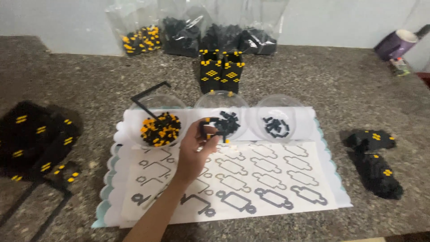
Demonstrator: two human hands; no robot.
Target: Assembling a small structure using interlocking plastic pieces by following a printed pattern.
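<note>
One hand (193, 148) reached over the printed outline sheet (251, 179), grip pinched shut on a small black building-block assembly (211, 127) at the rim of the middle bowl (222, 117). Three clear bowls sat in a row on the counter (313, 80): the left bowl (157, 121) held black and yellow bricks, the middle black bricks, the right bowl (278, 118) a few black ones. Which hand it was, I couldn't tell.

The counter (313, 76) is looking like rough, speckled stone, matt grey-brown. The sheet (277, 188) is showing as smooth white paper with dark printed outlines. Three bowls (277, 117) are gleaming as clear glossy plastic, and the bags (197, 27) behind are shining as thin crinkled film. The bricks (161, 130) are looking like hard plastic.
</note>
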